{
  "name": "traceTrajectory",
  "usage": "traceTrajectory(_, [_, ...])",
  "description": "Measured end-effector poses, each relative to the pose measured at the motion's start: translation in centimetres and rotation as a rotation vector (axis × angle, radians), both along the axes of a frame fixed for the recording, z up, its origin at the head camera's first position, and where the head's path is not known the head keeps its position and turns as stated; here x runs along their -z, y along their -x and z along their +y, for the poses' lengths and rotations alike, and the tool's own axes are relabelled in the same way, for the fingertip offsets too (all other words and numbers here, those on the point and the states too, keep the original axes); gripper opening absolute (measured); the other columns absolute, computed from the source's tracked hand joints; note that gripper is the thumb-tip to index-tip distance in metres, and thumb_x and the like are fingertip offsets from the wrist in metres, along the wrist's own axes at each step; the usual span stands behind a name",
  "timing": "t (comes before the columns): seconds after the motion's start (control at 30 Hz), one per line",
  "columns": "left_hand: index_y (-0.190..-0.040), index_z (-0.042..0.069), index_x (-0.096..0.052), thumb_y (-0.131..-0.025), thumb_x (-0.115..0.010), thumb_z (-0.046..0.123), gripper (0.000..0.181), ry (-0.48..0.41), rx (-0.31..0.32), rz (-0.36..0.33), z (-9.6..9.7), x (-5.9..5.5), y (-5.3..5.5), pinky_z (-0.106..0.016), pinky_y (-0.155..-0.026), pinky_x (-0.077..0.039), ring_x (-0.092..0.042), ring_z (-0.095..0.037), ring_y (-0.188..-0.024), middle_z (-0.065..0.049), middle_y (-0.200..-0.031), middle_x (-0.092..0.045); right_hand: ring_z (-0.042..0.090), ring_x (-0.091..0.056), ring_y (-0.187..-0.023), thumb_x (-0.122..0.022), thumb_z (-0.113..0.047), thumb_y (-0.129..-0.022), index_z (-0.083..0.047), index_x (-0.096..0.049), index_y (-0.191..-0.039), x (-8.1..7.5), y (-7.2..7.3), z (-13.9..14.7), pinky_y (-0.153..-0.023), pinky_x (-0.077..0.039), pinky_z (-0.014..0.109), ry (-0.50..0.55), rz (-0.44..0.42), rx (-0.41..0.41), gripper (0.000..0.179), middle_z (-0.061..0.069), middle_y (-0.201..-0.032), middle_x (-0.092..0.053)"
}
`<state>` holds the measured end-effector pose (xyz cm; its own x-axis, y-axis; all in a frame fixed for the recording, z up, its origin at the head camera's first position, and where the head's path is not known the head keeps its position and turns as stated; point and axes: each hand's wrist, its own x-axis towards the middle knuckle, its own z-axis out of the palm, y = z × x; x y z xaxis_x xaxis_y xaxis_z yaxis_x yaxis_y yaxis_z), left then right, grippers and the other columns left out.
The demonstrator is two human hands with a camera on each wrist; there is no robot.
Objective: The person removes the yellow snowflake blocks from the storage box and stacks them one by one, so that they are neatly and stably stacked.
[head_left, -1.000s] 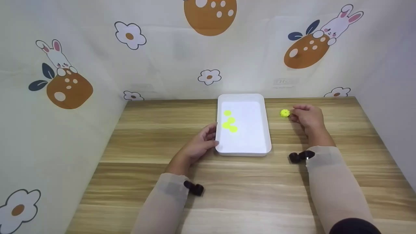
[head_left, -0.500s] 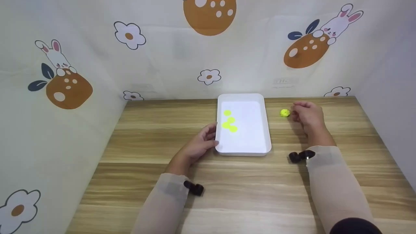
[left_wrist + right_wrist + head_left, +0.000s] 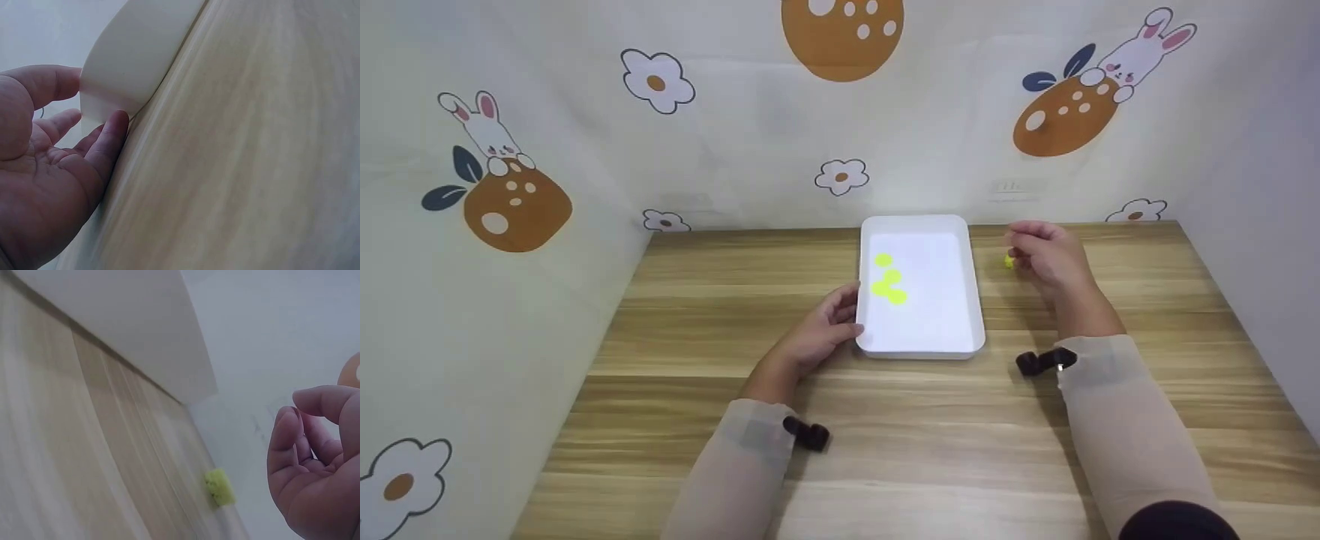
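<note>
My left hand (image 3: 821, 334) holds the left side of a white rectangular tray (image 3: 921, 355). In the left wrist view the thumb lies at the tray's rim and the fingers touch its outer wall (image 3: 129, 56). Several bright yellow round pieces (image 3: 898, 297) lie in the tray's left half, some overlapping. Right of the tray, my right hand (image 3: 1054, 259) hovers with curled fingers, thumb tip close against the forefinger, and nothing shows between them. A small yellow knobbly round piece (image 3: 219, 486) with dark specks stands on the table, apart from that hand; the head view shows it partly covered by the fingers.
The wood-grain table (image 3: 915, 435) meets a pale patterned backdrop (image 3: 750, 150) right behind the tray. A plain pale wall (image 3: 1252, 225) bounds the right side. Black wrist cameras sit on both cuffs, and a dark round shape (image 3: 1177, 521) fills the lower right corner.
My right hand has drawn off the yellow piece, risen slightly and moved left, so its fingers now overlap the piece in the head view. My left hand and the tray have stayed put.
</note>
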<state>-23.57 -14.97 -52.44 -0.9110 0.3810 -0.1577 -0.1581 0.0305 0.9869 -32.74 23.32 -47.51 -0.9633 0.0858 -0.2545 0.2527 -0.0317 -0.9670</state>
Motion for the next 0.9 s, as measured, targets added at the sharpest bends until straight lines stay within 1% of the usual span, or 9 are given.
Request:
traceTrajectory(0.1, [-0.169,0.005,-0.026,-0.099,-0.062,-0.004,0.079,0.006,-0.003,0.008,-0.1,0.0,0.0,-0.048,-0.13,-0.037,-0.035,-0.036,-0.161,-0.02,-0.171,-0.035,0.013,-0.067,-0.083,-0.079,-0.018,-0.097,-0.013,-0.076,-0.113,-0.3,-0.2,-0.8,-0.073,-0.059,0.023,0.027,0.031,-0.014,0.017,-0.005,-0.096,-0.075])
traceTrajectory(0.2, [-0.169,0.005,-0.026,-0.099,-0.062,-0.004,0.079,0.01,-0.007,0.012,0.0,0.0,0.0,-0.048,-0.13,-0.038,-0.035,-0.036,-0.161,-0.02,-0.171,-0.035,0.013,-0.068,-0.079,-0.08,-0.014,-0.096,-0.006,-0.075,-0.116,-0.6,-0.4,-1.6,-0.07,-0.059,0.023,0.067,0.067,-0.036,0.022,-0.003,-0.094,-0.075])
traceTrajectory(0.3, [-0.169,0.005,-0.026,-0.099,-0.062,-0.004,0.079,0.012,-0.01,0.015,0.0,0.0,0.0,-0.048,-0.13,-0.038,-0.036,-0.036,-0.161,-0.02,-0.171,-0.035,0.014,-0.071,-0.08,-0.08,-0.013,-0.095,0.001,-0.071,-0.122,-1.0,-0.8,-2.3,-0.072,-0.061,0.024,0.095,0.088,-0.067,0.031,-0.002,-0.095,-0.075])
traceTrajectory(0.33, [-0.169,0.005,-0.027,-0.099,-0.063,-0.004,0.079,0.012,-0.011,0.015,0.0,0.1,0.0,-0.048,-0.13,-0.038,-0.036,-0.036,-0.161,-0.019,-0.172,-0.036,0.014,-0.071,-0.081,-0.08,-0.013,-0.096,0.002,-0.069,-0.124,-1.2,-0.9,-2.6,-0.073,-0.062,0.024,0.09,0.095,-0.079,0.034,-0.001,-0.096,-0.075])
traceTrajectory(0.43, [-0.169,0.005,-0.027,-0.099,-0.063,-0.003,0.079,0.013,-0.013,0.012,0.1,0.1,0.1,-0.048,-0.13,-0.039,-0.036,-0.036,-0.161,-0.019,-0.172,-0.036,0.014,-0.073,-0.084,-0.079,-0.012,-0.096,0.004,-0.067,-0.127,-1.7,-1.4,-3.4,-0.075,-0.063,0.024,0.093,0.116,-0.118,0.037,0.0,-0.097,-0.076])
traceTrajectory(0.53, [-0.169,0.006,-0.027,-0.099,-0.063,-0.003,0.079,0.016,-0.015,0.005,0.1,0.2,0.2,-0.048,-0.129,-0.039,-0.037,-0.036,-0.161,-0.019,-0.171,-0.036,0.013,-0.073,-0.085,-0.079,-0.013,-0.097,0.002,-0.069,-0.124,-2.2,-1.9,-4.3,-0.074,-0.063,0.023,0.073,0.152,-0.163,0.032,-0.001,-0.096,-0.076])
traceTrajectory(0.67, [-0.169,0.007,-0.027,-0.099,-0.063,-0.002,0.079,0.02,-0.015,0.0,0.2,0.1,0.1,-0.048,-0.129,-0.04,-0.037,-0.036,-0.16,-0.019,-0.171,-0.037,0.012,-0.073,-0.085,-0.079,-0.016,-0.098,-0.009,-0.073,-0.117,-2.7,-2.4,-5.6,-0.073,-0.062,0.022,0.036,0.18,-0.214,0.022,-0.004,-0.096,-0.075])
traceTrajectory(0.77, [-0.169,0.007,-0.027,-0.099,-0.063,-0.003,0.079,0.019,-0.016,-0.004,0.2,-0.1,0.0,-0.047,-0.129,-0.04,-0.037,-0.036,-0.16,-0.019,-0.171,-0.037,0.012,-0.073,-0.086,-0.078,-0.018,-0.098,-0.013,-0.075,-0.115,-3.1,-2.6,-6.7,-0.073,-0.062,0.023,0.021,0.181,-0.241,0.017,-0.004,-0.096,-0.075])
traceTrajectory(0.9, [-0.169,0.008,-0.026,-0.099,-0.063,-0.003,0.08,0.014,-0.013,-0.01,0.1,-0.2,-0.1,-0.047,-0.129,-0.04,-0.036,-0.035,-0.161,-0.018,-0.171,-0.036,0.015,-0.072,-0.09,-0.077,-0.02,-0.099,-0.014,-0.076,-0.116,-3.4,-2.5,-8.5,-0.074,-0.061,0.024,0.005,0.158,-0.262,0.018,-0.004,-0.099,-0.075])
